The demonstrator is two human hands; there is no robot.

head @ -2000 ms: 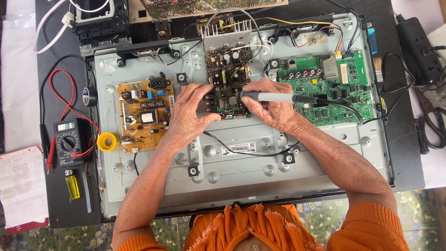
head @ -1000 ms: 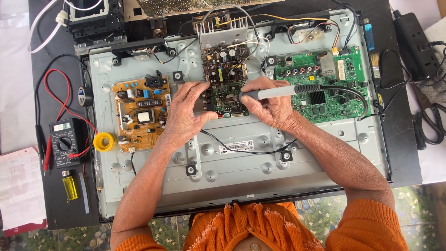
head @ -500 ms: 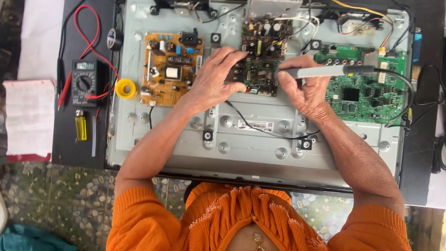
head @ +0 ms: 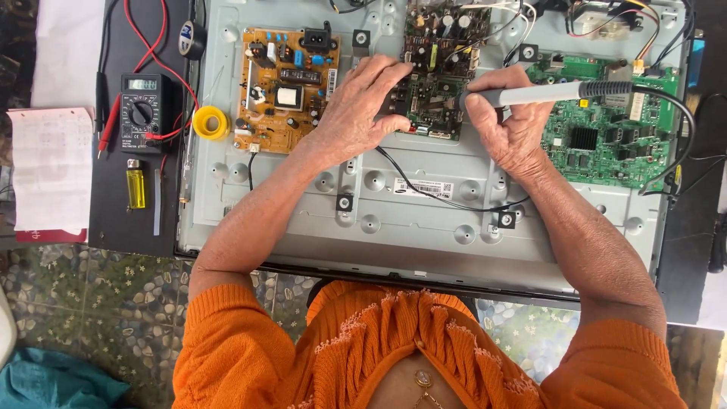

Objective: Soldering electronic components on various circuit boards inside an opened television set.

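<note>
1. Nearest the wearer: orange knitted sleeves and both forearms reach forward over the bare grey metal back chassis of a flat-panel television (head: 424, 235), which lies face down on a dark table.

2. A thin black wire (head: 424, 189) crosses the chassis below the hands, running past a white sticker.

3. Left hand (head: 356, 113): palm down, fingers spread and curled over the left edge of the small dark-green circuit board (head: 435, 102) at the top centre of the chassis. It presses on the board and grips nothing else.

4. Right hand (head: 511, 125): closed around the grey handle of a soldering iron (head: 530, 95), held like a pen, lying nearly level. The tip points left and sits at the right edge of that same board; whether it touches a joint I cannot tell, since the fingers hide it. The iron's black cord loops off to the right.

5. Judgement: the step in hand is soldering work on the centre board, one hand steadying and the other applying the tip. The next move appears to call for a steady board, a brief and precise touch of the tip, and solder fed in.

6. Left of the hands: the orange-brown power supply board (head: 284, 83), with a yellow solder spool (head: 210, 121) just beside it.

7. Right of the hands: the bright green main board (head: 606, 136).

8. Far left, off the chassis: a black multimeter (head: 144, 110) with red leads, a yellow lighter (head: 136, 185) and a paper sheet (head: 49, 167).
</note>
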